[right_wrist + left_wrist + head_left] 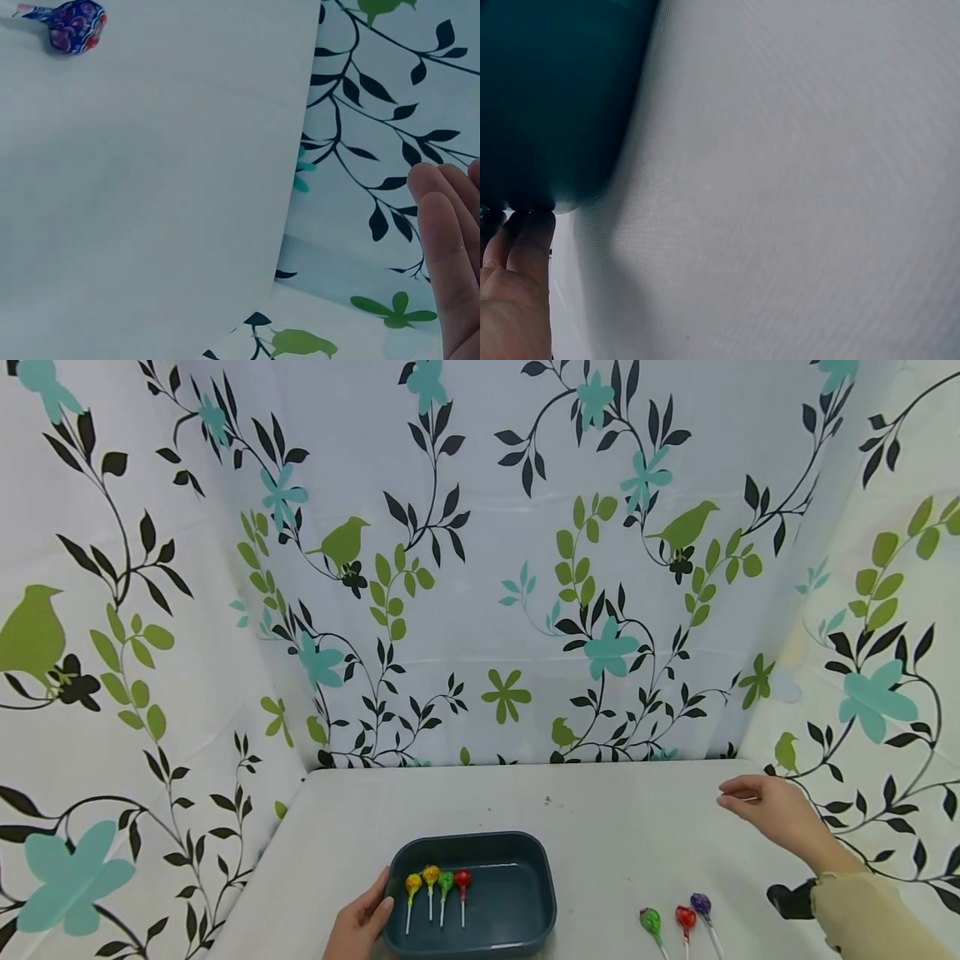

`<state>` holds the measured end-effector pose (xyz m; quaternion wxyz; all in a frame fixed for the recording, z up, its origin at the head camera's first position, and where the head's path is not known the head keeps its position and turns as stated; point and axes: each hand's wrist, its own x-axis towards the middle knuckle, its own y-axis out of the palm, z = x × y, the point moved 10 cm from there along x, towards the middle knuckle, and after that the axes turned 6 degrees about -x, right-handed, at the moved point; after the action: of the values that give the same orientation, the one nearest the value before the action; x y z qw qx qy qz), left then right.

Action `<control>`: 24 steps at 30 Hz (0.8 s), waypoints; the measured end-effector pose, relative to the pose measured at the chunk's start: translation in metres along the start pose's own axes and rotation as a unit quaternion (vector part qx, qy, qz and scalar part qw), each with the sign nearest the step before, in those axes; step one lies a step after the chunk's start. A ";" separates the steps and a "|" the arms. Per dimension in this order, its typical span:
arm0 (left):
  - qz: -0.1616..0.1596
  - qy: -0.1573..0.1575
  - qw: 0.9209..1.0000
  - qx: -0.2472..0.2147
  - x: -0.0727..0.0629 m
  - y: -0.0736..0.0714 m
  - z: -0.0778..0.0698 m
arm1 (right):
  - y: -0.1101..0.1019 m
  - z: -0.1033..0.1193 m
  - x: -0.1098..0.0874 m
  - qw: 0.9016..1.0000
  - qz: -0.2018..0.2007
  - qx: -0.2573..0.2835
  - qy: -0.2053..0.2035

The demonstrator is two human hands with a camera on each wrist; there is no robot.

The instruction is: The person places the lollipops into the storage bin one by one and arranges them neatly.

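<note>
A dark blue-green tray [517, 893] stands on the white table, with lollipops lying side by side in its left half: a yellow lollipop [412, 885], another yellow lollipop [431, 875], a green one [446, 883] and a red one [462, 880]. My left hand [360, 918] holds the tray's left side, thumb at the rim and fingers [531, 244] against the outer wall. Raised over the table's right side, my right hand [783, 818] holds nothing, its fingers [442, 247] nearly straight and close together.
On the table at front right lie a green lollipop [651, 922], a red lollipop [686, 918] and a purple lollipop [701, 905], sticks toward me. Patterned curtains [465, 610] with leaves and birds enclose the white table [600, 827] at the back and both sides.
</note>
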<state>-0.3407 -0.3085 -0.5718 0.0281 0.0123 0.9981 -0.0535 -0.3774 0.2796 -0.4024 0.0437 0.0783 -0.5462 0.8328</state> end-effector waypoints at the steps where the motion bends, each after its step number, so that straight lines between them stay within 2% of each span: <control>1: 0.001 0.001 1.000 -0.003 0.000 0.000 -0.001 | 0.001 -0.004 -0.001 1.000 0.003 0.001 0.004; 6: 0.010 0.001 1.000 -0.015 -0.001 0.002 -0.002 | 0.018 -0.015 -0.007 0.999 0.031 0.017 0.016; 17: 0.008 -0.008 1.000 -0.016 0.000 0.002 0.002 | 0.084 -0.047 -0.034 0.992 0.092 0.038 0.079; 24: -0.005 -0.009 1.000 -0.011 0.001 -0.001 0.002 | 0.111 -0.059 -0.048 0.989 0.099 0.045 0.095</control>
<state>-0.3411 -0.3098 -0.5738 0.0372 0.0062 0.9984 -0.0429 -0.3522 0.2896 -0.5343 0.0091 -0.0542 -0.5068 0.8603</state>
